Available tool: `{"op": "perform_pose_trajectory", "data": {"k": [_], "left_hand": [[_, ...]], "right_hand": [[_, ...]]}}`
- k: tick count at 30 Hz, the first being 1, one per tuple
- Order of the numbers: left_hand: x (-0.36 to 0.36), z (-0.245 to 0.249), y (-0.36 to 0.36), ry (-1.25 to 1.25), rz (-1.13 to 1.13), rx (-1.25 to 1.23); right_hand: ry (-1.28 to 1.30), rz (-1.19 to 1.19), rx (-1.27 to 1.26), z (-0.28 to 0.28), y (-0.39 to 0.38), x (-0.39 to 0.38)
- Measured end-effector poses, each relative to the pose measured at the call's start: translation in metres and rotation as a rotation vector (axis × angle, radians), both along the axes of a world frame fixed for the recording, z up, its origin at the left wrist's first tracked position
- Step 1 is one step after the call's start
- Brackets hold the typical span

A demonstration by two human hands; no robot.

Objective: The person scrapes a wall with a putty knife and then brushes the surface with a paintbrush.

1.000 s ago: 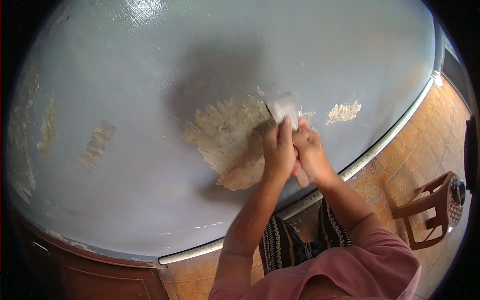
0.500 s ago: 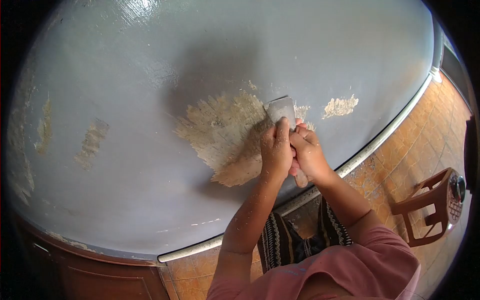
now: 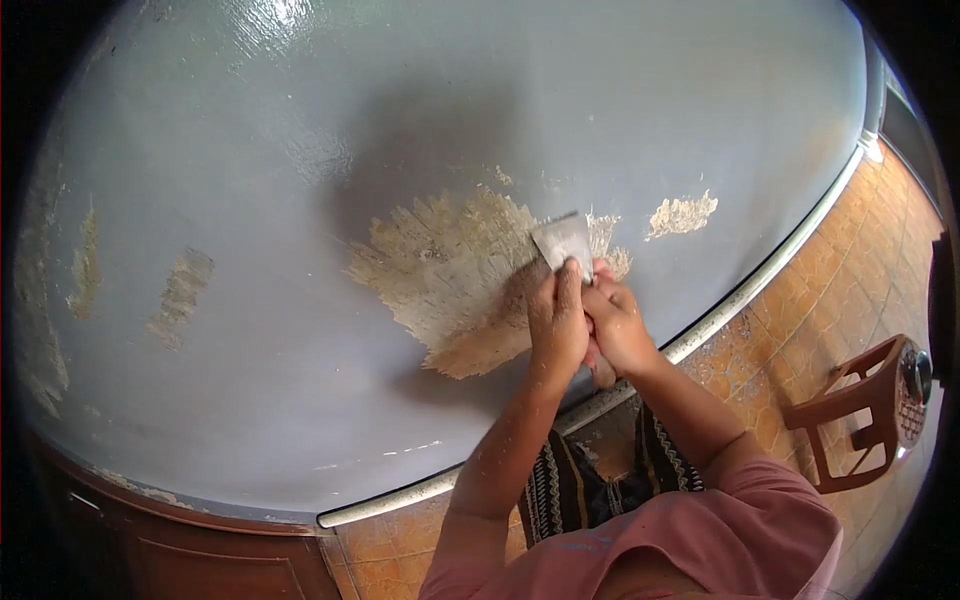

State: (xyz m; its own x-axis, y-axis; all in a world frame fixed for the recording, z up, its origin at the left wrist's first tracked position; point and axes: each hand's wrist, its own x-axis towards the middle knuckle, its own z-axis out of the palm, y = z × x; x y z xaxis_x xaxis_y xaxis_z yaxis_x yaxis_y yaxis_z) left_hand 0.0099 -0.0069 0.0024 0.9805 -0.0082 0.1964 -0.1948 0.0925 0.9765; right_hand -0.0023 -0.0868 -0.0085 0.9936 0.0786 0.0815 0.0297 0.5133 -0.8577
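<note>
Both hands closed tight around one scraper (image 3: 563,241): left hand (image 3: 558,322) wrapped round the upper handle, fingers curled shut with one finger laid along the back of the blade; right hand (image 3: 620,328) clamped just beside it at 3 o'clock, touching the left, handle butt poking out below at 6 o'clock. The metal blade sits flat against the grey painted wall (image 3: 300,180), at 12 o'clock from the hands, on the right edge of a big bare scraped patch (image 3: 450,285) that spreads to 9 o'clock of the blade. Smaller bare patch (image 3: 683,213) at 3 o'clock of the blade, apart from it. Two more chipped spots (image 3: 180,296) far off at 9 o'clock. A pale trim strip (image 3: 760,285) runs along the wall's base, orange tiled floor (image 3: 800,335) beyond it. Brown plastic stool (image 3: 858,410) at 4 o'clock of the hands, well apart. Pink sleeve (image 3: 730,540) at 6 o'clock.
</note>
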Motion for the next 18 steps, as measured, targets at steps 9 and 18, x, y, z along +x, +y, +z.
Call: {"op": "perform_pose_trajectory", "data": {"k": [9, 18], "left_hand": [[0.008, -0.001, 0.002, -0.016, -0.005, 0.082], [0.008, 0.02, -0.004, 0.052, -0.038, -0.004]], "right_hand": [[-0.006, 0.082, 0.027, 0.005, -0.008, 0.005], [-0.027, 0.1, 0.069, 0.01, -0.011, 0.006]]}}
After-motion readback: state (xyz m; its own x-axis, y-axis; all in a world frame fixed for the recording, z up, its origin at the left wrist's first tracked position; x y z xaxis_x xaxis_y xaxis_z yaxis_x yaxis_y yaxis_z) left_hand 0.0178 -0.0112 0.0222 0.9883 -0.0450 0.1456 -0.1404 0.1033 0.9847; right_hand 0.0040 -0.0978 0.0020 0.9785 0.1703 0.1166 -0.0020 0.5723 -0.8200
